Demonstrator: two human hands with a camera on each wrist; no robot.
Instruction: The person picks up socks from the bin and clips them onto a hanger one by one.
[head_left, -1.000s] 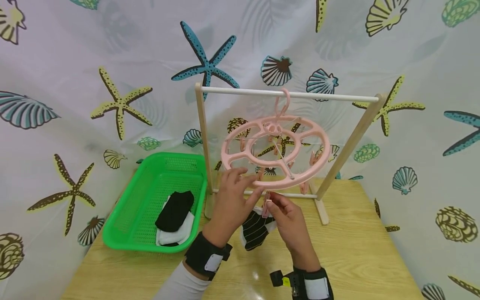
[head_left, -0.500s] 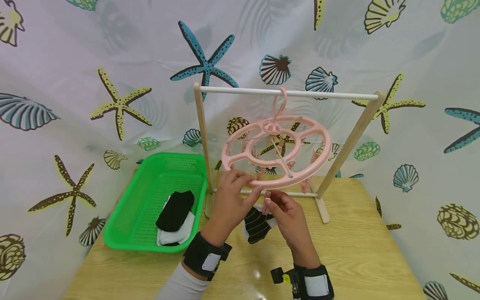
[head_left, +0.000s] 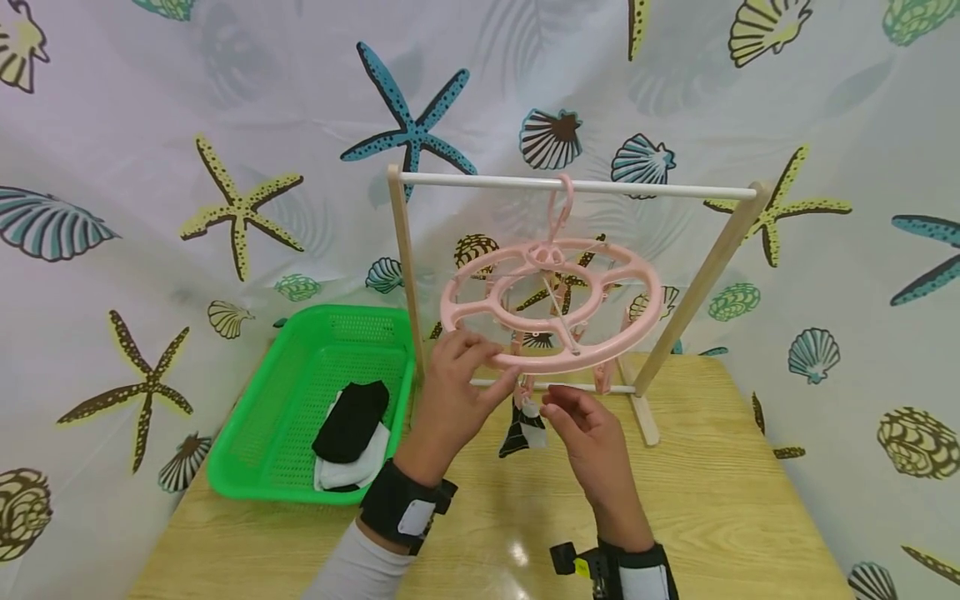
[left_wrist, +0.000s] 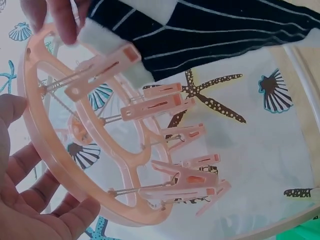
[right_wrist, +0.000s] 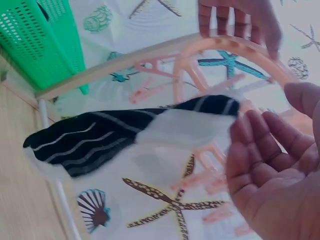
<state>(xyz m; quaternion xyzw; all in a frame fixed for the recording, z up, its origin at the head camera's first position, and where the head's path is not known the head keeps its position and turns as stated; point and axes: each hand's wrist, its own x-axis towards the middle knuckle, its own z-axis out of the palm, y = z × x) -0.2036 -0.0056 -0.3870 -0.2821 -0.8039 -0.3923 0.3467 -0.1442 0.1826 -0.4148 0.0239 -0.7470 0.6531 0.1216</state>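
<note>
A striped black-and-white sock point(head_left: 522, 435) hangs from a pink clothespin point(left_wrist: 105, 72) under the near side of a round pink clip hanger point(head_left: 558, 363). My left hand point(head_left: 459, 404) grips the hanger's ring at its near left, fingers on top and thumb beneath. Just right of the sock is my right hand point(head_left: 598, 446), its fingers loosely bent and thumb apart. In the right wrist view the sock point(right_wrist: 95, 137) reaches close to the right fingertips; whether they touch is unclear. Nothing shows in the right hand's grip.
Several more clothespins point(left_wrist: 185, 180) dangle from the ring. The hanger hooks over the white rod point(head_left: 660, 191) of a wooden stand point(head_left: 701, 292). A green basket point(head_left: 247, 400) at left holds folded black socks point(head_left: 351, 422) and white ones. A patterned curtain point(head_left: 300, 83) stands behind the table point(head_left: 720, 483).
My right hand has let go of the clothespin and drawn slightly right. The sock now hangs free and has turned. My left hand stays on the ring, which has shifted slightly.
</note>
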